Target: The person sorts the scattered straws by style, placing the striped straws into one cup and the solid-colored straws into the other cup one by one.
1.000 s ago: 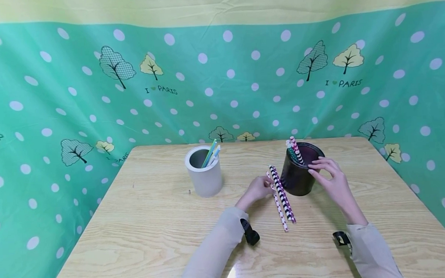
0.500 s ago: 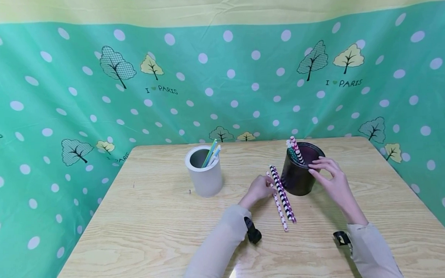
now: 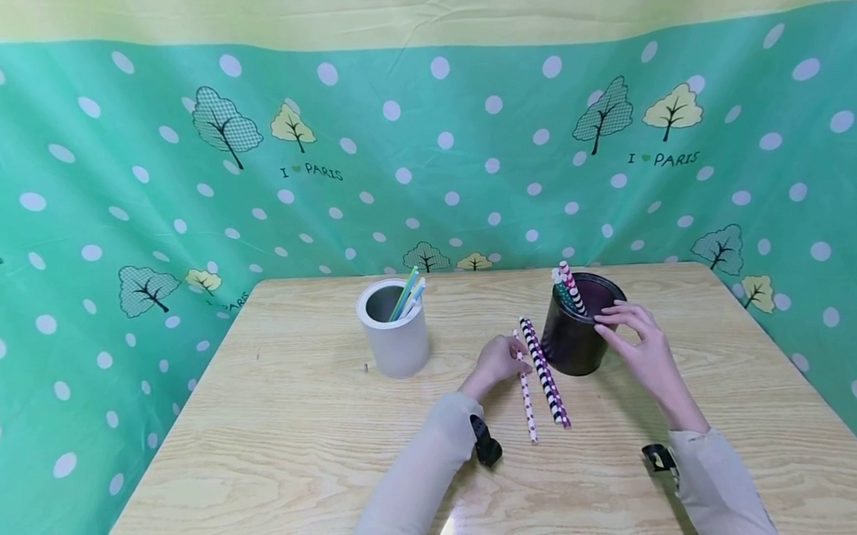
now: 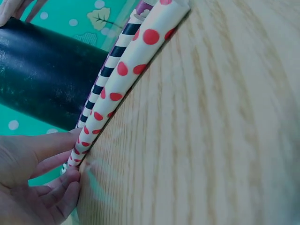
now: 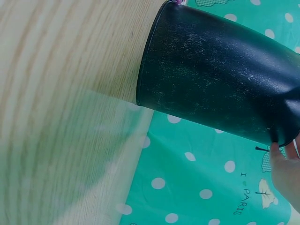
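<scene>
My left hand (image 3: 501,359) pinches the far part of a white paper straw with red dots (image 3: 529,410), which lies along the tabletop. Just right of it lie a black-and-white striped straw (image 3: 544,377) and a purple patterned straw (image 3: 564,419), side by side. In the left wrist view, thumb and fingers close on the far end of the dotted straw (image 4: 123,69). My right hand (image 3: 640,347) holds the near right rim of a black cylindrical cup (image 3: 569,345), thumb outside. Several patterned straws (image 3: 569,290) lean inside that cup at its left.
A white cylindrical cup (image 3: 396,351) stands to the left, with several plain blue, green and white straws (image 3: 407,298) leaning in it. The wooden table (image 3: 265,446) ends at the back against a green dotted cloth (image 3: 368,159).
The dotted straw's near end has swung left, apart from the striped and purple straws. My left hand has barely moved, and my right hand stays on the black cup's rim.
</scene>
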